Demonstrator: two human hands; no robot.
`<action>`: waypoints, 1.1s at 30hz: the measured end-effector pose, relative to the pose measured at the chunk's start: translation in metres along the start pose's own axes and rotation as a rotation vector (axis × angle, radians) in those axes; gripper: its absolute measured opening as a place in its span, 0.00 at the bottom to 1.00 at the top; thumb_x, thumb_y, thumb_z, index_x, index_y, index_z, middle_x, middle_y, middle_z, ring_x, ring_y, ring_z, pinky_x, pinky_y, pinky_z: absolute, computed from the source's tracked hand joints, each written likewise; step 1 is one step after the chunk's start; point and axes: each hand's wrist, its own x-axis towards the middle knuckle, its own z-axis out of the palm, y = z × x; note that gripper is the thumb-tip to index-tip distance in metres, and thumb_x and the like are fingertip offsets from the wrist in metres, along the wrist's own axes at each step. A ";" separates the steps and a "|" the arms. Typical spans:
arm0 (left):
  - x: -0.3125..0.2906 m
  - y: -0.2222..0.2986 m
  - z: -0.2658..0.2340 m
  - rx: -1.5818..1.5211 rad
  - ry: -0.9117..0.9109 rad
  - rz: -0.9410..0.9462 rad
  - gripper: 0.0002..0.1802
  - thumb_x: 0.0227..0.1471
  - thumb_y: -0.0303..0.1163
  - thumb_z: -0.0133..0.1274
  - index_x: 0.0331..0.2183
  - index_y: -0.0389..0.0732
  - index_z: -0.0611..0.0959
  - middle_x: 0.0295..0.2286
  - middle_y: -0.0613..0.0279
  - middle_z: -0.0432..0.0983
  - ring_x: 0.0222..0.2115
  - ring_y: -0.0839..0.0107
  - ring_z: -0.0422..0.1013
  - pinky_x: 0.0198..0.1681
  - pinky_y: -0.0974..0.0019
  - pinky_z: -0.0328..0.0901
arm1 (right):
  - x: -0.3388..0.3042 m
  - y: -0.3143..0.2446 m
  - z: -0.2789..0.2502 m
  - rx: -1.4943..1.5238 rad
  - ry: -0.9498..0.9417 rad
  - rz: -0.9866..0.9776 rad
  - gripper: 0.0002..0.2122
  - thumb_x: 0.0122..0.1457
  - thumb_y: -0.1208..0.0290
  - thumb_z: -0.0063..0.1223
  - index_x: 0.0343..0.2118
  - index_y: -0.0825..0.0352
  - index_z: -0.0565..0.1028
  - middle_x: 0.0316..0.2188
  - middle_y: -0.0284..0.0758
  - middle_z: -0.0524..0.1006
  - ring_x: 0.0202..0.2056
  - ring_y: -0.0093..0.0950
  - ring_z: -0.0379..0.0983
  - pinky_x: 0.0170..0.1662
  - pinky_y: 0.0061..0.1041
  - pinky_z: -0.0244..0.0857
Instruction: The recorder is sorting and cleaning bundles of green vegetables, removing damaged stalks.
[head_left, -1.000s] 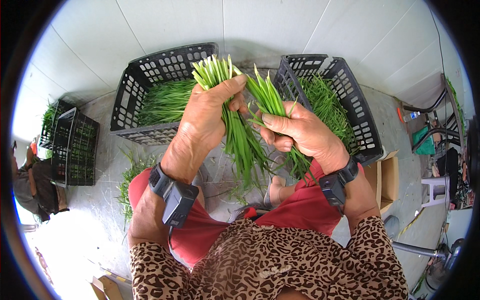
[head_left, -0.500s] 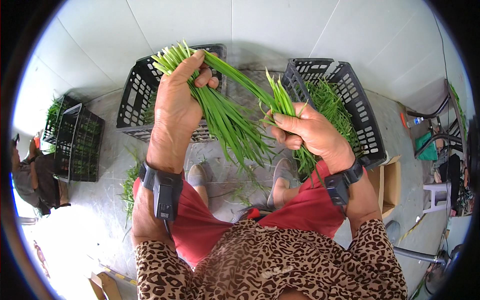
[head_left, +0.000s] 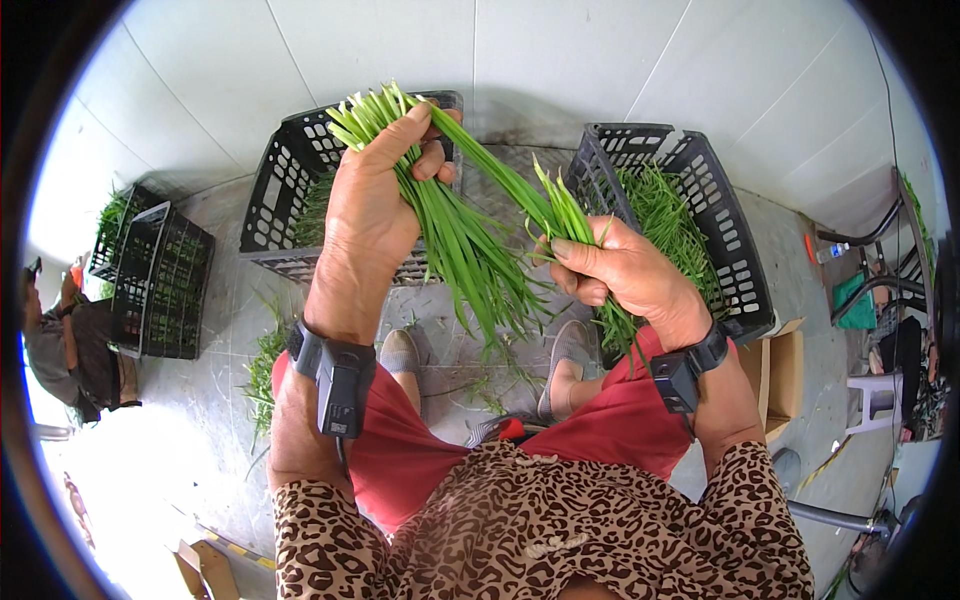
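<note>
My left hand [head_left: 385, 185] is closed round a thick bunch of garlic chives [head_left: 455, 245], pale cut ends up and green leaves hanging down to the right. From the top of that fist a few long leaves slant across to my right hand [head_left: 620, 265]. There the fingers and thumb pinch a smaller bunch of chives [head_left: 565, 205], whose tips point up while more leaves trail below. Both hands are raised over the gap between two black crates, and the palms' inner sides are hidden.
A black crate [head_left: 265, 205] with some greens stands behind my left hand. Another black crate [head_left: 735, 235], filled with chives [head_left: 660, 210], is at the right. Loose leaves [head_left: 265, 375] lie on the floor. Stacked crates [head_left: 165, 290] and another person [head_left: 75, 350] are at far left; a cardboard box [head_left: 782, 375] sits right.
My left hand and its bunch have shifted slightly right in the picture, and the crates too, as the view moved a little. Both hands keep their hold.
</note>
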 end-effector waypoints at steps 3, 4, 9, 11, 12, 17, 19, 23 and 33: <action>-0.004 -0.001 0.007 0.042 0.010 -0.012 0.06 0.52 0.27 0.50 0.32 0.36 0.76 0.32 0.56 0.76 0.18 0.80 0.57 0.26 0.71 0.62 | 0.000 -0.001 0.001 -0.007 0.020 0.009 0.09 0.59 0.64 0.48 0.31 0.66 0.69 0.20 0.26 0.67 0.17 0.10 0.55 0.17 0.11 0.48; -0.004 -0.002 0.003 0.051 -0.035 -0.017 0.10 0.52 0.29 0.51 0.37 0.34 0.75 0.38 0.51 0.73 0.19 0.81 0.57 0.28 0.73 0.61 | 0.000 -0.001 0.001 -0.009 0.020 0.009 0.09 0.59 0.64 0.48 0.31 0.66 0.69 0.20 0.26 0.67 0.17 0.10 0.55 0.17 0.11 0.48; -0.006 -0.004 0.004 0.071 -0.099 -0.014 0.10 0.52 0.29 0.51 0.37 0.34 0.76 0.37 0.53 0.74 0.19 0.81 0.57 0.28 0.72 0.61 | 0.002 0.002 0.002 -0.011 0.005 0.018 0.09 0.60 0.65 0.48 0.31 0.66 0.70 0.19 0.25 0.67 0.16 0.10 0.54 0.17 0.11 0.48; -0.007 -0.005 0.007 0.068 -0.114 -0.013 0.10 0.52 0.29 0.51 0.37 0.35 0.76 0.37 0.53 0.74 0.19 0.81 0.57 0.28 0.72 0.61 | 0.002 0.004 0.002 -0.002 -0.007 0.022 0.09 0.60 0.66 0.47 0.32 0.67 0.70 0.19 0.25 0.67 0.16 0.11 0.54 0.17 0.11 0.47; -0.008 -0.006 0.008 0.069 -0.130 -0.016 0.09 0.52 0.28 0.51 0.36 0.35 0.76 0.36 0.55 0.75 0.19 0.81 0.57 0.28 0.72 0.61 | 0.002 0.004 0.003 0.007 -0.018 0.027 0.09 0.60 0.66 0.47 0.32 0.67 0.71 0.19 0.25 0.66 0.16 0.11 0.54 0.17 0.12 0.47; -0.009 -0.005 0.007 0.070 -0.125 -0.011 0.07 0.52 0.28 0.51 0.35 0.37 0.75 0.31 0.60 0.74 0.19 0.81 0.58 0.29 0.72 0.61 | 0.003 0.004 0.006 -0.028 -0.029 0.034 0.08 0.60 0.68 0.47 0.33 0.68 0.71 0.18 0.25 0.66 0.16 0.11 0.54 0.17 0.14 0.46; -0.008 -0.002 0.008 0.043 -0.042 0.022 0.04 0.51 0.26 0.51 0.32 0.37 0.75 0.26 0.60 0.74 0.20 0.79 0.60 0.27 0.70 0.62 | 0.003 0.004 0.006 -0.024 -0.019 0.032 0.08 0.60 0.68 0.46 0.33 0.68 0.71 0.18 0.24 0.66 0.16 0.11 0.53 0.17 0.14 0.46; -0.002 0.016 -0.001 0.010 0.059 0.102 0.07 0.53 0.28 0.50 0.36 0.38 0.73 0.29 0.64 0.73 0.20 0.81 0.59 0.29 0.75 0.62 | 0.002 0.003 0.000 -0.071 -0.040 0.043 0.07 0.60 0.70 0.45 0.35 0.68 0.71 0.18 0.24 0.65 0.16 0.11 0.53 0.17 0.14 0.45; -0.001 0.056 -0.030 -0.153 -0.041 0.218 0.03 0.55 0.28 0.47 0.33 0.39 0.72 0.28 0.67 0.70 0.20 0.82 0.57 0.29 0.75 0.62 | 0.009 0.001 -0.043 -0.103 0.478 -0.092 0.07 0.58 0.68 0.48 0.32 0.67 0.69 0.20 0.26 0.68 0.15 0.12 0.56 0.16 0.14 0.51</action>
